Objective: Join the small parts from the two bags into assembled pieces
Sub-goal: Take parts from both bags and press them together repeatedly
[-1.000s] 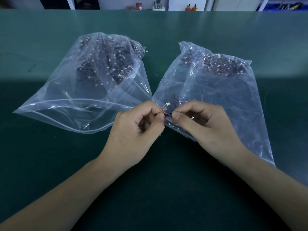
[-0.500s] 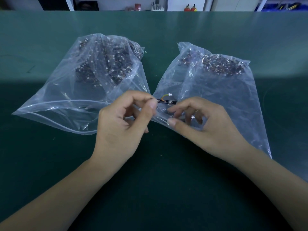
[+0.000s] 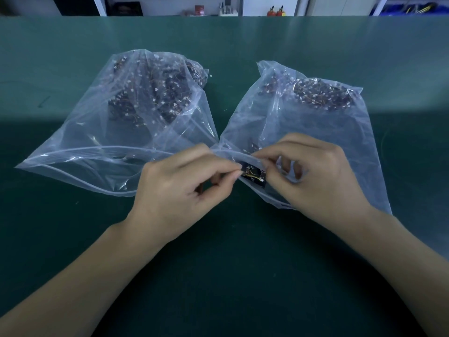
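Since the earlier frames: both hands lowered toward the near side of the table, small black part carried down from above the right bag's mouth to its near lip

Hands, two:
- Left hand [image 3: 175, 190]: fingers curled, thumb and forefinger pinching the left end of the small black part [image 3: 254, 175]
- Right hand [image 3: 315, 176]: fingers curled, tips gripping the right end of the same part, resting over the mouth of the right bag [image 3: 303, 122]
- Fingertips of the two hands almost touching across the part

Part held, one: dark strip with thin yellow wire on it, located between the two hands, just at the lip of the right bag. Whether one piece or two joined: cannot tell

Bags, two, clear plastic with zip-type mouths facing the person:
- Left bag [image 3: 102, 132]: mouth gaping open, lip curving toward the left hand; heap of small dark parts with white connectors and fine wires piled at the far end
- Right bag: same kind of parts heaped at its far end; near corner partly under the right hand
- Near inner corners of the bags touching, just behind the hands
- Number of parts per bag: too many and too small to count

Open room: green table [image 3: 218, 263] bare on the near side between the forearms; bare strip also beyond the bags up to the far edge, and at the outer sides of both bags

Background past the far edge: shelves with small items, blurred
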A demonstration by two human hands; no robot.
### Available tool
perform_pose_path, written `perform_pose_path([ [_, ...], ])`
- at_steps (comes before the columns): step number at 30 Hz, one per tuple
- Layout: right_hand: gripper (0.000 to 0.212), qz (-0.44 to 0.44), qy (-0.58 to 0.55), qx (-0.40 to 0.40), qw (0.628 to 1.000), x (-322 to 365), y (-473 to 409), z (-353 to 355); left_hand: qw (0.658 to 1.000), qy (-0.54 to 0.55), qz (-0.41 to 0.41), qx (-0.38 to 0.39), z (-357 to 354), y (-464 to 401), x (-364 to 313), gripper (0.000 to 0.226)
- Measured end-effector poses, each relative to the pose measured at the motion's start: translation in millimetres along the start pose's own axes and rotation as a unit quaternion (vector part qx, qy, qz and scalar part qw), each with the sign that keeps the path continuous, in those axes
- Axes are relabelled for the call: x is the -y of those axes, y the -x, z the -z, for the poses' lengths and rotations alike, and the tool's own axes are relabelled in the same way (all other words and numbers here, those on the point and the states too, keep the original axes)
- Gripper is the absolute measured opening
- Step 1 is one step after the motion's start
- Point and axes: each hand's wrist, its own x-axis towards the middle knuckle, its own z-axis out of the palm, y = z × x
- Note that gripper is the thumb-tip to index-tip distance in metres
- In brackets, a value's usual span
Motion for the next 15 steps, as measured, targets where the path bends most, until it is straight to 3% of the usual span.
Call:
perform_pose_path([
  [6, 0.016, 0.017, -0.014, -0.017, 1.000, 1, 0, -1, 0.983, -0.155, -0.096, -0.010, -8, -9, 4, 0.013],
  [9, 0.015, 0.015, -0.012, -0.020, 1.000, 1, 1, -3, 0.976, -0.198, -0.073, 0.061, -11, -9, 5, 0.013],
  [12, 0.016, 0.009, -0.012, -0.003, 1.000, 3, 2, -4, 0.983, -0.152, -0.036, 0.093, -9, -10, 1, 0.011],
  [15, 0.016, 0.000, -0.015, 0.012, 1.000, 3, 2, -4, 0.991, -0.089, -0.004, 0.101, 0, -12, -1, 0.039],
])
